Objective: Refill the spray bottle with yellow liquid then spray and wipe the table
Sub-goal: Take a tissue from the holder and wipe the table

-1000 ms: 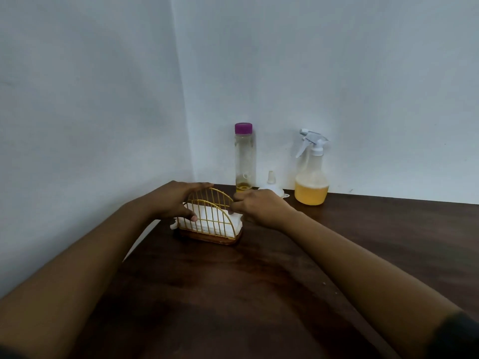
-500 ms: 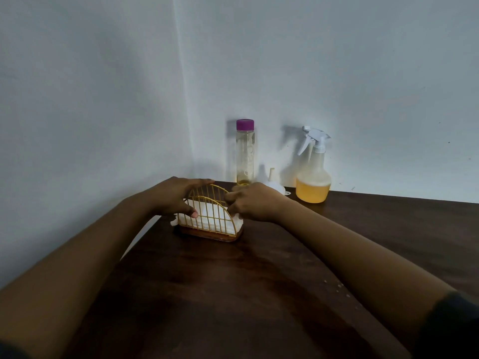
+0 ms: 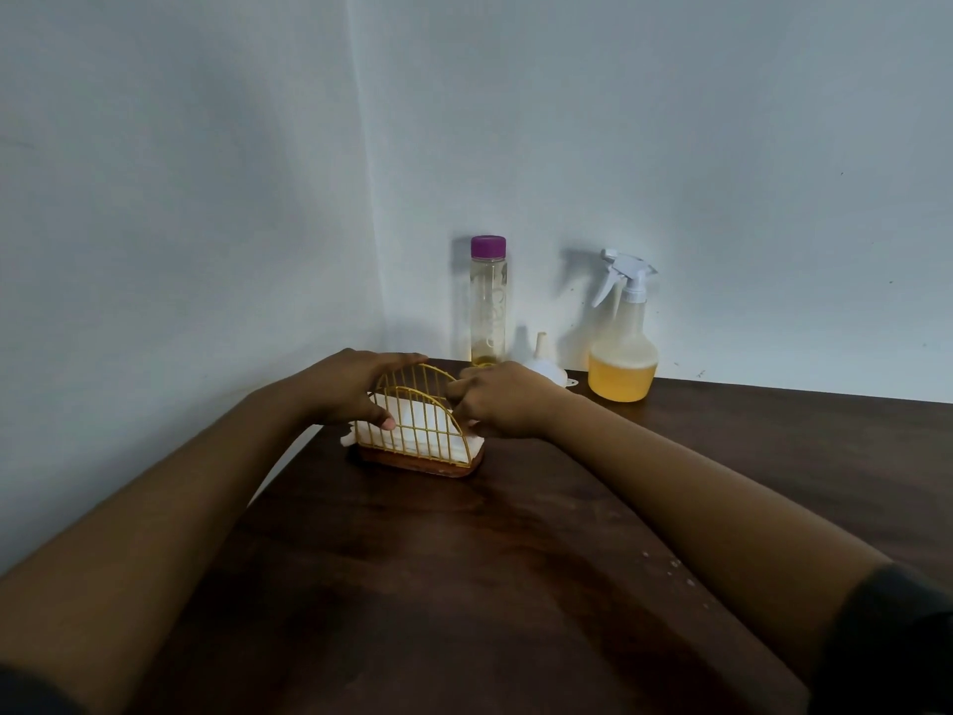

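Note:
A gold wire napkin holder [image 3: 420,430] with white napkins [image 3: 412,423] stands on the dark wooden table [image 3: 464,585]. My left hand [image 3: 350,387] grips the holder's left side, thumb pressed on the front wires. My right hand [image 3: 497,402] is closed at the holder's right end, fingers pinched at the napkins there. Behind, by the wall, a spray bottle [image 3: 623,343] with a white trigger head holds yellow liquid in its lower part. A tall clear bottle [image 3: 488,301] with a purple cap has only a little yellow liquid at its bottom. A white funnel [image 3: 544,361] lies between them.
White walls meet in a corner just behind the holder. The table's left edge runs close along the left wall. A few small pale specks [image 3: 670,565] lie on the table near my right forearm.
My right hand has shifted slightly left and down along the holder's right end. My left hand keeps its grip. The bottles and funnel have not moved.

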The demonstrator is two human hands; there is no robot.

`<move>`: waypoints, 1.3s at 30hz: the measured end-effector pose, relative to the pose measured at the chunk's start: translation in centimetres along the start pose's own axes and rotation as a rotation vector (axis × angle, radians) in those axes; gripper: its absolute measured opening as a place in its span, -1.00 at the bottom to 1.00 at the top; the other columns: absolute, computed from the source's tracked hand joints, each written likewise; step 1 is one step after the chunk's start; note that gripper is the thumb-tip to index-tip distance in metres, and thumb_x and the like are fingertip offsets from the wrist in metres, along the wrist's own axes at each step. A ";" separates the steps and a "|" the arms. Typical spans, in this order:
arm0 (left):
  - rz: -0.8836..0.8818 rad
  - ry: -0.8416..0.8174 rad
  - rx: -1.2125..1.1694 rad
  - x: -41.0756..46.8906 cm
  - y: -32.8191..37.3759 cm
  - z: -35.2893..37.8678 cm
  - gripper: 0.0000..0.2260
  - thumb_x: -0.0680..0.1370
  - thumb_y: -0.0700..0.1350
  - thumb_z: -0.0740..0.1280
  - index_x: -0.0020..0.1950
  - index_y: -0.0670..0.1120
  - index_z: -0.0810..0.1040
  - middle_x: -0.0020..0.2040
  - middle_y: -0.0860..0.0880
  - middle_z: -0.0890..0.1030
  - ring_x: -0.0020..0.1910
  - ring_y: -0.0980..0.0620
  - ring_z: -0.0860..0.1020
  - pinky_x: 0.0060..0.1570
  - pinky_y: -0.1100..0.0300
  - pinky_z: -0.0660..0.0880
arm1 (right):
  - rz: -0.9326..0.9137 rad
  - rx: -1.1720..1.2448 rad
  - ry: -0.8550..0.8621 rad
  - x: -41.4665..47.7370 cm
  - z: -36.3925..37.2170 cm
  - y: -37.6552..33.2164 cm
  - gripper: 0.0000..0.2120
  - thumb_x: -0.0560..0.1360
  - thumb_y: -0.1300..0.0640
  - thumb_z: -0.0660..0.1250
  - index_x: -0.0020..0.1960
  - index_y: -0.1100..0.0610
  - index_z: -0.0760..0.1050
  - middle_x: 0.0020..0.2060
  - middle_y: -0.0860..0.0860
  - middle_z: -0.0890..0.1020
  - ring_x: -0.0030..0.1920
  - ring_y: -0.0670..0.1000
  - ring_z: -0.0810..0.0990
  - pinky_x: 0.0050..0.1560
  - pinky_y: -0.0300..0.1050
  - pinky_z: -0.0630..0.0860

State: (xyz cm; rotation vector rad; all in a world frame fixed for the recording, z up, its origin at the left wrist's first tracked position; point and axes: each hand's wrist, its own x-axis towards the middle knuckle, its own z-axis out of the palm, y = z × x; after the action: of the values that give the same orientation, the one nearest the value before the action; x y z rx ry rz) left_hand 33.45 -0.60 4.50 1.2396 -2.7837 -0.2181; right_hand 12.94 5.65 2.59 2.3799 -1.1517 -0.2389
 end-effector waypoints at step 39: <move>-0.008 0.004 -0.002 0.1 -0.1 0.1 -0.21 0.43 -0.10 0.48 0.53 0.09 0.11 0.45 -0.09 0.37 0.41 -0.11 0.33 0.27 0.09 0.30 | 0.283 0.627 0.244 -0.4 -1.6 1.7 -0.85 0.48 0.16 0.31 -0.02 0.17 0.60 -0.11 0.02 0.59 -0.18 -0.10 0.45 -0.24 -0.28 0.30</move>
State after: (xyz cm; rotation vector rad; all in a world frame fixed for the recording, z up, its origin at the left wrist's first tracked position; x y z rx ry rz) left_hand 33.40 -0.74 4.45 1.2492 -2.7745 -0.2188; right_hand 12.10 5.61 4.79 2.6015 -1.5865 0.5723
